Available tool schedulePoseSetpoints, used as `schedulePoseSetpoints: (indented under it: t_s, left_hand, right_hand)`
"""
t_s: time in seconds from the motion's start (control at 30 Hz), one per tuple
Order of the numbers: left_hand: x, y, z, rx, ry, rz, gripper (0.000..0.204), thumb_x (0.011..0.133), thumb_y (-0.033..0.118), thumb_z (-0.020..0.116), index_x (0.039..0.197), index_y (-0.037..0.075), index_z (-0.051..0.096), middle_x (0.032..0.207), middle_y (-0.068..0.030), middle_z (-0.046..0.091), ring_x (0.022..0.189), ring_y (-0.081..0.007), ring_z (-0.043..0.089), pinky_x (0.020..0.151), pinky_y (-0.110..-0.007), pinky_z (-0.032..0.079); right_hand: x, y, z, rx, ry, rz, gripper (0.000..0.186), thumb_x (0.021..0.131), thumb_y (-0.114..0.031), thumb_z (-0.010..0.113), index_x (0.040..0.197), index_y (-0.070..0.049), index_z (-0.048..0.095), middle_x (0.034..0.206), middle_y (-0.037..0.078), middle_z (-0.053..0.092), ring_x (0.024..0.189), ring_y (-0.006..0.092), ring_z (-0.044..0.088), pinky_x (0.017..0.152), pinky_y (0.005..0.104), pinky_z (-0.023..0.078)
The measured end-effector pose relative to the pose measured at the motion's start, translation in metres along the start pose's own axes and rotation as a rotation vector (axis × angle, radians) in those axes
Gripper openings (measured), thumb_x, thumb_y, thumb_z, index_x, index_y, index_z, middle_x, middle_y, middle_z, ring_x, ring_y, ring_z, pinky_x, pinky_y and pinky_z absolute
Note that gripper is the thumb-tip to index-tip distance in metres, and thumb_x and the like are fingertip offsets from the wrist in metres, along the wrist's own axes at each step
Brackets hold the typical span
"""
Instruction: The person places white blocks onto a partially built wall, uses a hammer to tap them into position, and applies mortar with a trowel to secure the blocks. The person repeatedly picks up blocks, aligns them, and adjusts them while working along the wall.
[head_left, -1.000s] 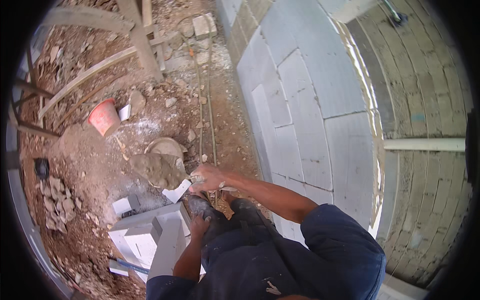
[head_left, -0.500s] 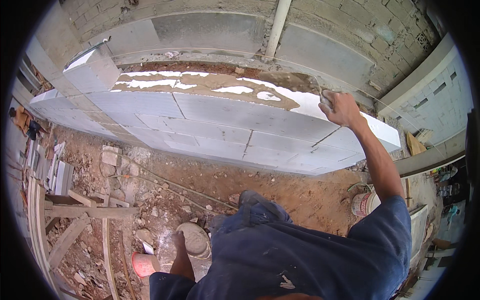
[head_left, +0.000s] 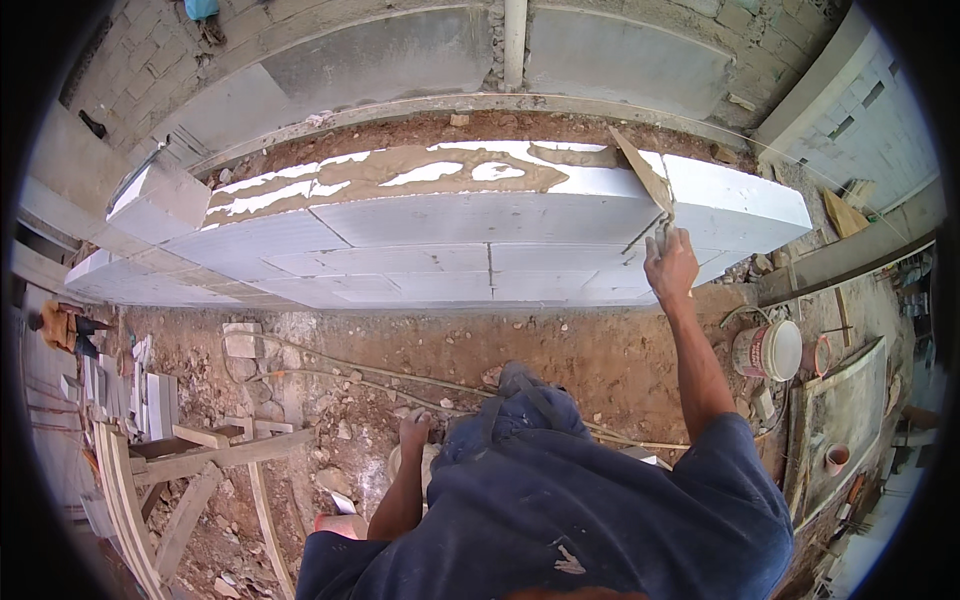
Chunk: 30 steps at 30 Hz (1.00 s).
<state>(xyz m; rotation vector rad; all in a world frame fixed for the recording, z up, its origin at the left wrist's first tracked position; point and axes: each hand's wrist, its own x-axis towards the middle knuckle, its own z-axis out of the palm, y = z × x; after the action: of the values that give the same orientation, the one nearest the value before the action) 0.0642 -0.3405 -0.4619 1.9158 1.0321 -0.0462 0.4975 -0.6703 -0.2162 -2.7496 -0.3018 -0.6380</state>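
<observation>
A trowel (head_left: 643, 172) is in my right hand (head_left: 671, 265), its fingers closed round the handle at the front face of a white block wall (head_left: 415, 225). The blade tilts up over the wall's top edge near the right end. Wet grey-brown mortar (head_left: 375, 172) lies in uneven smears along the top, with white block showing through. To the right of the blade the top is bare white. My left hand (head_left: 413, 430) hangs low by my side, in front of a round tub that my arm and body mostly hide; its fingers are not clear.
A single white block (head_left: 160, 205) stands on the wall's left end. Wooden trestle timbers (head_left: 215, 455) and a hose (head_left: 370, 375) lie on the rubble ground. A white bucket (head_left: 768, 350) stands at right. Another person (head_left: 62, 325) bends at far left. A pinkish bucket (head_left: 340, 524) sits low.
My right hand has come back from over the wall top to its front edge, bringing the trowel blade upright into sight. My left hand has shifted from beside the mortar tub, now mostly covered.
</observation>
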Motion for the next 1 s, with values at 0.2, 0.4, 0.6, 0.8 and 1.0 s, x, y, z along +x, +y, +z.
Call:
schedulePoseSetpoints:
  t_s: [0.2, 0.4, 0.6, 0.8, 1.0]
  left_hand:
    - [-0.021, -0.14, 0.003, 0.325, -0.175, 0.028, 0.028, 0.084, 0.028, 0.06, 0.096, 0.006, 0.072, 0.093, -0.0182, 0.07, 0.092, -0.0341, 0.067, 0.083, -0.043, 0.05]
    - [-0.051, -0.072, 0.002, -0.189, 0.159, -0.507, 0.029, 0.085, 0.019, 0.064, 0.106, -0.002, 0.07, 0.093, -0.0206, 0.071, 0.09, -0.0294, 0.068, 0.082, -0.037, 0.051]
    - [-0.099, -0.039, 0.113, -0.287, 0.332, -0.633, 0.038, 0.085, 0.032, 0.062, 0.109, 0.005, 0.07, 0.108, -0.0236, 0.068, 0.104, -0.0407, 0.064, 0.092, -0.047, 0.049]
    - [-0.159, 0.015, 0.199, -0.482, 0.092, -1.308, 0.098, 0.075, 0.05, 0.073, 0.154, 0.02, 0.023, 0.154, -0.0209, 0.029, 0.131, -0.0443, 0.043, 0.105, -0.054, 0.038]
    - [-0.125, 0.007, 0.258, -0.817, 0.168, -1.515, 0.122, 0.064, 0.045, 0.085, 0.155, 0.011, 0.01, 0.147, -0.0229, 0.03, 0.132, -0.0432, 0.039, 0.107, -0.055, 0.036]
  right_hand:
    - [-0.109, -0.142, 0.066, 0.435, -0.153, 0.021, 0.06, 0.077, -0.005, 0.064, 0.133, 0.002, 0.046, 0.107, 0.019, 0.053, 0.084, 0.0413, 0.062, 0.067, 0.0491, 0.052]
    - [-0.203, -0.18, 0.086, 0.549, -0.547, -0.269, 0.06, 0.078, -0.023, 0.069, 0.13, 0.001, 0.05, 0.118, 0.026, 0.06, 0.095, 0.0445, 0.064, 0.077, 0.05, 0.053]
    - [-0.232, -0.227, 0.134, 0.425, -1.033, -0.75, 0.056, 0.084, -0.035, 0.067, 0.123, 0.003, 0.056, 0.099, 0.028, 0.066, 0.092, 0.0478, 0.064, 0.081, 0.0493, 0.052]
    - [-0.367, -0.307, 0.26, 0.12, -1.432, -1.422, 0.046, 0.086, -0.041, 0.064, 0.112, -0.003, 0.06, 0.099, 0.022, 0.069, 0.092, 0.0422, 0.066, 0.08, 0.0507, 0.05]
    - [-0.621, -0.393, 0.356, -0.278, -1.103, -2.312, 0.028, 0.079, -0.017, 0.064, 0.104, -0.006, 0.071, 0.101, 0.018, 0.071, 0.1, 0.0324, 0.068, 0.083, 0.0417, 0.054]
